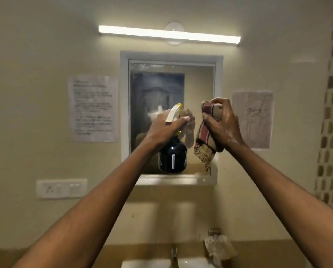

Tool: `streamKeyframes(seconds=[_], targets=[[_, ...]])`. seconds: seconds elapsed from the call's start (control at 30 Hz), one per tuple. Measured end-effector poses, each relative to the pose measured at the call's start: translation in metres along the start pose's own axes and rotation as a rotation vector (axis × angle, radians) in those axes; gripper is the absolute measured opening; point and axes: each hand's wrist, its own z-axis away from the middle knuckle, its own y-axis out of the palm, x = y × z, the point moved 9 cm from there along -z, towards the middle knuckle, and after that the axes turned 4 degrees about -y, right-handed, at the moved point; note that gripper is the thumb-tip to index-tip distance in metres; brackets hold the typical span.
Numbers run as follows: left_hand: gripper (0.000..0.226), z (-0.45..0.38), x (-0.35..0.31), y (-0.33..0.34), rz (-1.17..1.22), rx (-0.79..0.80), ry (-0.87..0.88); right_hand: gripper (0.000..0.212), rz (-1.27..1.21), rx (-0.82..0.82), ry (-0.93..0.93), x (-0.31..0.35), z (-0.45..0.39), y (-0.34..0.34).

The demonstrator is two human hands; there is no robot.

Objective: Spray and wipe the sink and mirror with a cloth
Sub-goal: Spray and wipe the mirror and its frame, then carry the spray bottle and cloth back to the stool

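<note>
1. Fingers first: on my left hand [166,126] they are curled round the neck of the spray bottle [173,151], with the index finger lying forward along the white-and-yellow trigger head; whether it is squeezing I cannot tell. On my right hand [222,124] the fingers and thumb are bunched tight, pinching the cloth [205,140] into a wad whose frayed tail hangs free below the fist.

2. Where things are: both hands are raised in front of the mirror [157,88], the bottle before its lower middle and the cloth near its lower right corner. The sink [148,263] shows only as a white rim at the bottom edge of the view, with the tap [174,252] above it.

3. Handling, as I judge it: the bottle's dark body looks smooth and the hand holding the cloth glistens wet — so the narrow neck under the trigger is the safe hold, not the round body.

4. The cloth is soft, light and limp; I would open it out flat under the palm for wiping.

5. The mirror is rigid but fragile glass, so press evenly — its top edge shows streaks or droplets.
</note>
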Motion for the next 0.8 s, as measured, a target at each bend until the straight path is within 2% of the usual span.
streamKeyframes(seconds=[0.1,0.3,0.5,0.8], targets=[[0.028,0.034,0.01,-0.001,-0.074,-0.042,-0.046,0.036,-0.021,0.032,0.038,0.003,0.029,0.004],[0.031,0.103,0.03,0.005,-0.162,-0.113,-0.131,0.019,-0.079,0.092,0.014,0.01,0.095,0.005],[0.032,0.155,0.048,0.028,-0.212,-0.102,-0.21,0.022,-0.16,0.132,0.088,0.003,0.157,0.009],[0.019,0.184,0.068,0.024,-0.191,-0.075,-0.224,0.016,-0.239,0.139,0.177,0.006,0.186,0.021]])
